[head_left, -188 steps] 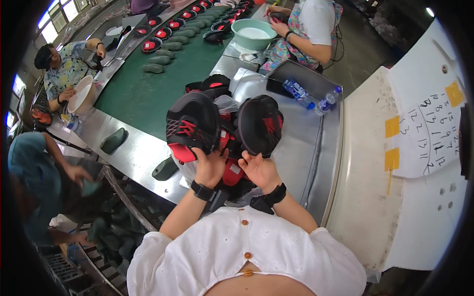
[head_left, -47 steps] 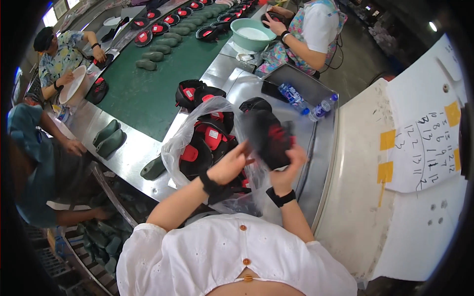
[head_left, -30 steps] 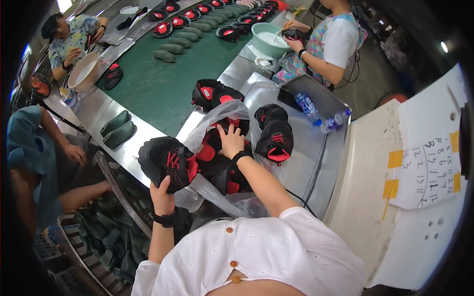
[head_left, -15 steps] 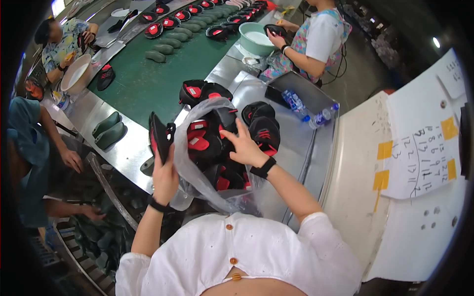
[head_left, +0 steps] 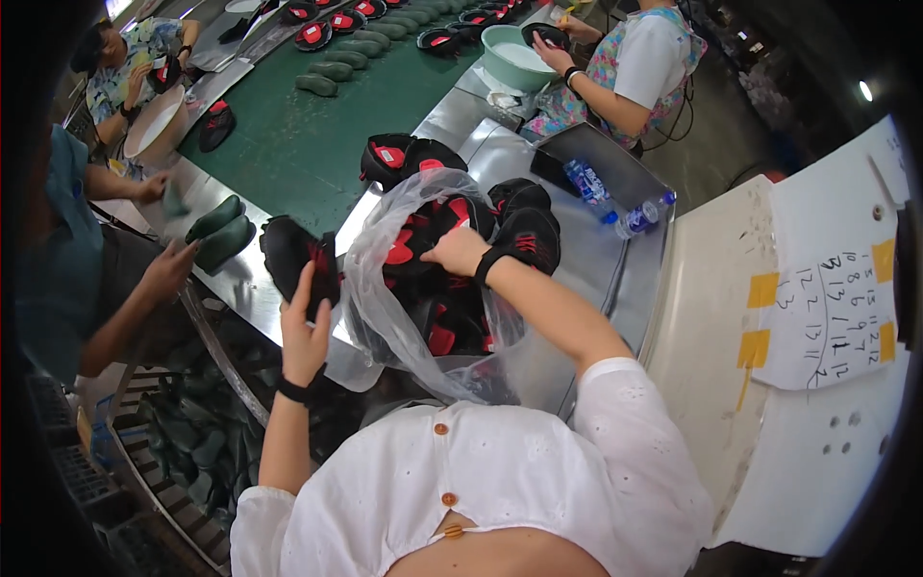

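In my left hand (head_left: pixel 306 332) is a black shoe upper (head_left: pixel 291 258) with red lacing, raised beside the bag's left side, its outer face now showing. My right hand (head_left: pixel 460 252) reaches over the clear plastic bag (head_left: pixel 358 288), its fingers drawn together on the edge of one of the shoe uppers inside; the fingertips are partly hidden. Several black and red uppers (head_left: pixel 452 308) fill the bag in a jumble. Two more black uppers (head_left: pixel 529 236) lie against its right side, and others (head_left: pixel 409 159) sit just beyond its far rim.
Green shoe lasts (head_left: pixel 223 240) stand on the metal table edge at left, where a co-worker's hands (head_left: pixel 165 264) move. More lasts fill a rack (head_left: pixel 197 442) below. Plastic bottles (head_left: pixel 635 219) lie in a metal tray at right. Beyond runs a green conveyor belt (head_left: pixel 279 144); two people work near basins.
My left hand has turned the shoe upper from edge-on to show its outer face. My right hand's spread fingers have closed at the bag's uppers. The co-worker's hands have risen to the lasts.
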`<state>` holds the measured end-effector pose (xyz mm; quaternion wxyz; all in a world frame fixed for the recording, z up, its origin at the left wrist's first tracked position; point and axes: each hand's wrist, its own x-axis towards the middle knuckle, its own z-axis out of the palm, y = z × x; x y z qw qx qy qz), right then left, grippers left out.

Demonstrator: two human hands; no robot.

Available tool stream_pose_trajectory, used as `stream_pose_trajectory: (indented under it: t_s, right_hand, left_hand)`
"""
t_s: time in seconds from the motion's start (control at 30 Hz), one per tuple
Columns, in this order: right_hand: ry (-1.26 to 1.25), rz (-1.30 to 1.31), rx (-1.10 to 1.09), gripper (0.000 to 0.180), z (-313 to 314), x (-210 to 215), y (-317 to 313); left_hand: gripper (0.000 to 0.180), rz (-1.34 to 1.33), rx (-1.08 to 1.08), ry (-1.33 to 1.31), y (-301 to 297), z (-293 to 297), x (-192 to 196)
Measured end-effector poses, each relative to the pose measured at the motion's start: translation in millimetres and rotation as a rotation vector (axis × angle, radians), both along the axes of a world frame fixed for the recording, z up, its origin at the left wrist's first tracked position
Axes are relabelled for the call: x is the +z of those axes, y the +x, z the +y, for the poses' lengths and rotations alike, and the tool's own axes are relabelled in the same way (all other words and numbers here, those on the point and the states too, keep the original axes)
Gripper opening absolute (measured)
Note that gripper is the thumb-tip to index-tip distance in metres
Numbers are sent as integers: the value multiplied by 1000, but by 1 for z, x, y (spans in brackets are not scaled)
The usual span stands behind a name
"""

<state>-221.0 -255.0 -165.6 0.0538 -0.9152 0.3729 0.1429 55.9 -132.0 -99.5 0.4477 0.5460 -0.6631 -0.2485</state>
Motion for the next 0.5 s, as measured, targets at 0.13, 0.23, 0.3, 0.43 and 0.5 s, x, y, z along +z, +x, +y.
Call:
stream_pose_trajectory:
  t_s: [0.13,0.23,0.3,0.43,0.5]
  right_hand:
    - [123,-51,-20,24,-10,89,-27]
    - [491,-155,16,26,-9,153,-50]
    - [729,-221,-85,28,3,175,-60]
    - [1250,-850,-198,28,35,154,-75]
    - [1266,-1144,-278,39,51,140,-73]
  left_hand:
    - [52,79,28,84,29,14,0]
    - [51,76,-14,116,23,15,10]
    - [50,28,-81,42,11,9,15]
    - [47,363,-474,182,-20,-30,14]
    - [47,450,-384,342,-27,-22,10]
